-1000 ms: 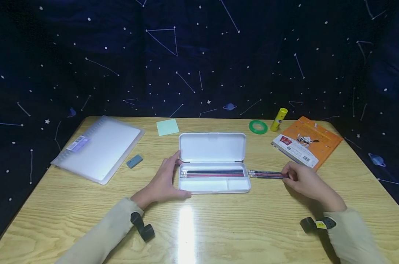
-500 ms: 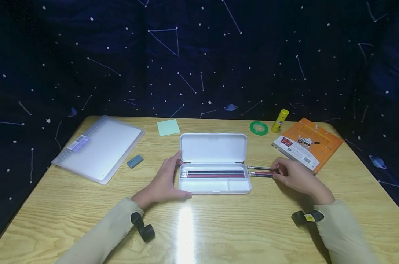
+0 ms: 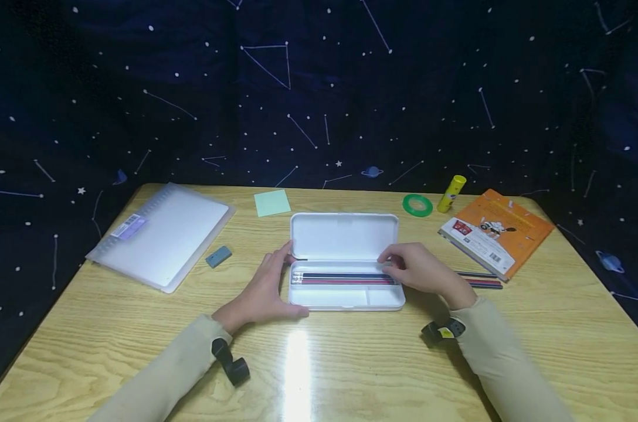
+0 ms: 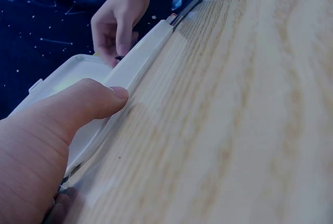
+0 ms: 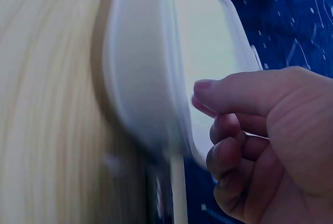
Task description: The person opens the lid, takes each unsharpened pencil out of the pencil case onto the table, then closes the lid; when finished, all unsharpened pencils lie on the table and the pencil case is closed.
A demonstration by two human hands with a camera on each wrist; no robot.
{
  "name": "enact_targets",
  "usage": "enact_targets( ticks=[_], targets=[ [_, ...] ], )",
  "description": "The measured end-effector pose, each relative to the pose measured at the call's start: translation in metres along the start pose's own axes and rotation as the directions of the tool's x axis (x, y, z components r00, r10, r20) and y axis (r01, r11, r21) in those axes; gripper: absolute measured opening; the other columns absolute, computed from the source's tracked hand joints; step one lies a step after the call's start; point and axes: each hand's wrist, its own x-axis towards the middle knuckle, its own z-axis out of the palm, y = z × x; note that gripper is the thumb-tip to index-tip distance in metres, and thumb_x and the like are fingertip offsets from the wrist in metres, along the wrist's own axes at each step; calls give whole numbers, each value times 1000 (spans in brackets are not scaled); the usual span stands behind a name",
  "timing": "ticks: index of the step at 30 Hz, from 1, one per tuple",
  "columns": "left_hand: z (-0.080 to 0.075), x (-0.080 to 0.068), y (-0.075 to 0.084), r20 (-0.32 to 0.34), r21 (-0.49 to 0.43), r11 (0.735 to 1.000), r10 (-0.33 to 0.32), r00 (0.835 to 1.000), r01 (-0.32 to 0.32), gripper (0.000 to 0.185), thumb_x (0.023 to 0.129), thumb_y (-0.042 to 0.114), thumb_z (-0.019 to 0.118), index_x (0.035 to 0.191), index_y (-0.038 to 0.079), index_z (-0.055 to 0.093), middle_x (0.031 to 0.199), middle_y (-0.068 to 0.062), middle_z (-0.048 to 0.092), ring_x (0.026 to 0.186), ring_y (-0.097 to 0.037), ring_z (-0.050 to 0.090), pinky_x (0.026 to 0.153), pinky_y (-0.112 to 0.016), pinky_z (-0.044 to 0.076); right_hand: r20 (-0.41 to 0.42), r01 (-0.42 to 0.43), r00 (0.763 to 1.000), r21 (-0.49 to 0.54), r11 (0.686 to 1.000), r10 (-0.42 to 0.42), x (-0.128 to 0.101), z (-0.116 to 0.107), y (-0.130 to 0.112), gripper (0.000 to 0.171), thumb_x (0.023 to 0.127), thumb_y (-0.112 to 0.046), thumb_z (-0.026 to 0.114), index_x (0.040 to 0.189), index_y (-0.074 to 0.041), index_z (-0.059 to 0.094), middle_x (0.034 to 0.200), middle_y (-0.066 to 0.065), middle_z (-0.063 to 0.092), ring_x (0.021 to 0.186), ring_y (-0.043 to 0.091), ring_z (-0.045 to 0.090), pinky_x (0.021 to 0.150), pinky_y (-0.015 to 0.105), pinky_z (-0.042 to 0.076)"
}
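A white pencil case [image 3: 329, 299] lies with its lid [image 3: 344, 236] folded back. Several pencils [image 3: 345, 278] with silvery ends fill its rear compartment. My left hand [image 3: 263, 290] grips the case's left end, thumb on the front edge and fingers at the back. That thumb presses the rim in the left wrist view. Over the case's right end hovers my right hand [image 3: 421, 266]; in the right wrist view its fingers [image 5: 229, 153] are loosely curled, and nothing shows between them. More pencils [image 3: 482, 284] lie on the table right of the case, partly hidden by this hand.
A translucent ring binder [image 3: 160, 237] and a blue-grey eraser [image 3: 219, 257] lie at the left. Behind the case is a pale green sticky note pad [image 3: 272, 203]. Green tape [image 3: 417, 206], a yellow glue stick [image 3: 452, 194] and an orange notebook [image 3: 501, 231] occupy the back right.
My right hand has left the loose pencils and moved left to the case's right end. One dark pencil now lies apart from the others. My left hand has stayed in place.
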Motion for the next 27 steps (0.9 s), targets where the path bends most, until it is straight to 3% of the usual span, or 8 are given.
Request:
enact_targets(
  ticks=[4, 10, 15, 21, 27],
  targets=[
    [-1, 1, -1, -1, -7, 1000, 2, 1000, -2, 131, 54, 42, 89, 154, 9, 10, 129, -5, 46, 119, -19, 39, 106, -43, 37, 10, 16, 1000, -27, 1000, -16, 13, 10, -15, 16, 89, -16, 67, 101, -9, 74, 78, -3, 66, 68, 10, 49, 62, 24, 41],
    [-1, 2, -2, -9, -20, 1000, 9, 1000, -9, 131, 54, 42, 89, 154, 9, 10, 128, -5, 46, 119, -20, 39, 107, -44, 36, 32, 21, 999, -89, 996, -19, 25, 19, -32, 22, 88, -22, 69, 105, -10, 76, 70, -2, 67, 59, 10, 44, 55, 23, 35],
    [-2, 4, 0, -9, -22, 1000, 16, 1000, -16, 132, 54, 42, 88, 155, 9, 10, 128, -4, 46, 119, -19, 39, 108, -44, 35, 29, 7, 1000, -134, 991, -3, 27, 22, -37, 17, 87, -19, 70, 100, -10, 77, 90, 3, 74, 71, 11, 57, 66, 27, 46],
    [0, -2, -2, -6, -19, 1000, 4, 1000, -4, 133, 53, 42, 88, 155, 9, 10, 129, -3, 46, 117, -17, 40, 107, -44, 35, 14, -37, 999, -134, 990, 39, 25, 31, -42, 6, 87, -17, 70, 89, -11, 71, 66, -4, 59, 61, 11, 47, 59, 26, 39],
    [3, -2, -2, -7, -1, 1000, 18, 1000, -18, 132, 54, 43, 88, 154, 8, 10, 130, -2, 46, 117, -17, 39, 104, -43, 38, -48, -64, 997, -177, 982, 56, 13, 26, -46, 9, 90, -18, 67, 93, -10, 69, 65, -4, 56, 57, 11, 45, 53, 24, 36]
  ],
)
